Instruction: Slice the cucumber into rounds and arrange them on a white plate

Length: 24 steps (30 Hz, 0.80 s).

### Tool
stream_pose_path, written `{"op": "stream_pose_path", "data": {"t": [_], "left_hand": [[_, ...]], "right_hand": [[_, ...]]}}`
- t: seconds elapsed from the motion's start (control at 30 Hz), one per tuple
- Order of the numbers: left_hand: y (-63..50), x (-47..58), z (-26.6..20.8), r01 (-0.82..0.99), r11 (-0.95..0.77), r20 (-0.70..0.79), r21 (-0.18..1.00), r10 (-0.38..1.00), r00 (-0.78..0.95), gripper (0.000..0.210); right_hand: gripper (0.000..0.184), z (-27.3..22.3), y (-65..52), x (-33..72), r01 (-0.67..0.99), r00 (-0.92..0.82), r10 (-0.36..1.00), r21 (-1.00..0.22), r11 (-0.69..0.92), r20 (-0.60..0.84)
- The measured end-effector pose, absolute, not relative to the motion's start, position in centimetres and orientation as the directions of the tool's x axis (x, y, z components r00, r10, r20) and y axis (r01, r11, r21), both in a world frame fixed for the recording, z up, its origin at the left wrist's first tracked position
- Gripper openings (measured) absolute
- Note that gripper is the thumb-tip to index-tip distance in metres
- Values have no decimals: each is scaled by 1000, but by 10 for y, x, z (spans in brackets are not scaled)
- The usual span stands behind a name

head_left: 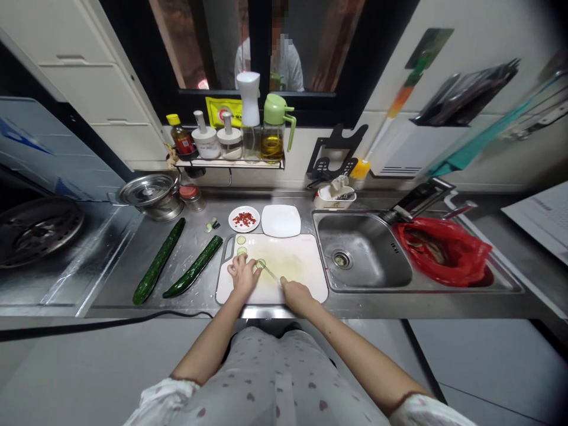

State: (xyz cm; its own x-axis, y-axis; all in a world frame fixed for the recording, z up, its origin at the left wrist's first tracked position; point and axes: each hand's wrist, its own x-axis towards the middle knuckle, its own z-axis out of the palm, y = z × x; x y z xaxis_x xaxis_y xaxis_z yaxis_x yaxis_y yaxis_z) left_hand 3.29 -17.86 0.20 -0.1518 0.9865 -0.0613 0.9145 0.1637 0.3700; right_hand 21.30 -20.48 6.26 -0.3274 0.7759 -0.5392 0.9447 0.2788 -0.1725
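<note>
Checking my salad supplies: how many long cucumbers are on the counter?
2. The left cucumber lies in front of the steel pot; the right cucumber lies left of the cutting board. Both are fully visible.

- I am working in a kitchen.
- A rectangular steel sink (368,260) is lying to my right.
- A round, lidded steel pot (162,207) and a green-topped clear oil bottle (272,137) are standing before me.

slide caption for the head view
Right hand holds a knife at a cucumber slice on the cutting board, left hand alongside.
</note>
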Motion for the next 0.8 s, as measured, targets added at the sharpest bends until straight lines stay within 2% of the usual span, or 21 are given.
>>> {"op": "stream_pose_path", "data": {"t": [0.27, 0.63, 0.8], "left_hand": [[-177, 33, 8, 925, 150, -85, 348, 988, -128, 27], [-178, 30, 5, 931, 100, -43, 350, 995, -91, 28], [-177, 30, 1, 934, 99, -35, 342, 995, -93, 27]], "right_hand": [[35, 66, -198, 211, 937, -344, 772, -152, 313, -534], [33, 65, -193, 213, 933, -344, 795, -83, 351, -499], [34, 66, -195, 215, 932, -349, 791, -95, 351, -503]]}}
